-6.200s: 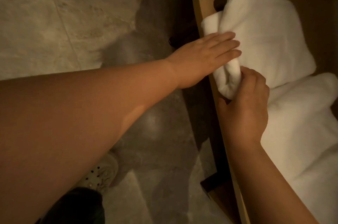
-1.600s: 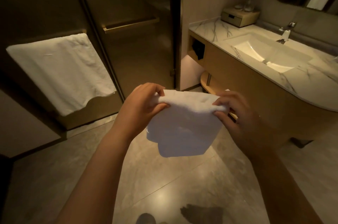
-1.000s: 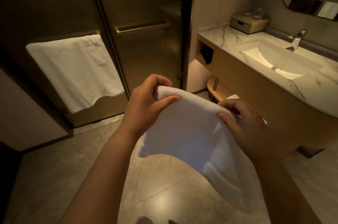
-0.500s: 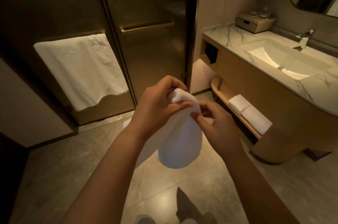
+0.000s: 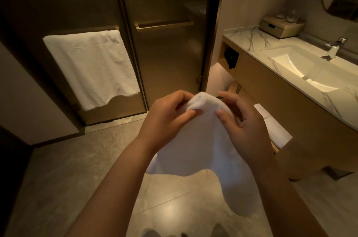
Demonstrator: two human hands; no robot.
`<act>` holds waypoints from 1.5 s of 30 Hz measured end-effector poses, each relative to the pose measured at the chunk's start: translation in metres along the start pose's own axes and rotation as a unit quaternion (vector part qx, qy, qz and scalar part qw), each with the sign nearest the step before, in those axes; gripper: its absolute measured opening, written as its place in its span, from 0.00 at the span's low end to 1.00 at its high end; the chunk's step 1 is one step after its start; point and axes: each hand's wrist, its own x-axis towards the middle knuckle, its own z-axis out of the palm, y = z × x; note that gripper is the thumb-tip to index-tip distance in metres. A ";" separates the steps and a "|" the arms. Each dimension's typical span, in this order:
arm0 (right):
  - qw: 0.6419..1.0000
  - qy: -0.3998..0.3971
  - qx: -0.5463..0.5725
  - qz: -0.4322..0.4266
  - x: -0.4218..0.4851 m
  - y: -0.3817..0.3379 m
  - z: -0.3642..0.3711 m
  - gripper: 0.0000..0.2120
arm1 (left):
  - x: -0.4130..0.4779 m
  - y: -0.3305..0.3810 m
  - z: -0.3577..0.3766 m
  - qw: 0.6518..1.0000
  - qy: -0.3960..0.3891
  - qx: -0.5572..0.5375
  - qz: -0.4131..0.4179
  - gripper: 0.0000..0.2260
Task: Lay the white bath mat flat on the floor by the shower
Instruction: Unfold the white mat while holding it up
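Now mat (image 5: 195, 145) hanging vertical, both hands.

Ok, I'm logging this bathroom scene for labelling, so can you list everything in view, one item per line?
bath mat: one, white, held up above the floor, hanging partly unfolded
hanging towel: one, white, on the bar of the left shower door
shower doors: two, dark glass, straight ahead
floor: grey tile, below
vanity: one, wood with marble top, right
sink: one, white, set in the vanity top
faucet: one, chrome, behind the sink
tray box: one, tan, back of the counter
folded towels: white, vanity's lower shelf
left hand: pinching the mat's top edge
right hand: pinching the mat's top edge
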 end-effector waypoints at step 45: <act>0.968 -0.116 -0.215 -0.060 0.033 0.005 -0.044 0.16 | 0.015 -0.022 0.000 0.981 -0.121 0.144 -0.056 0.12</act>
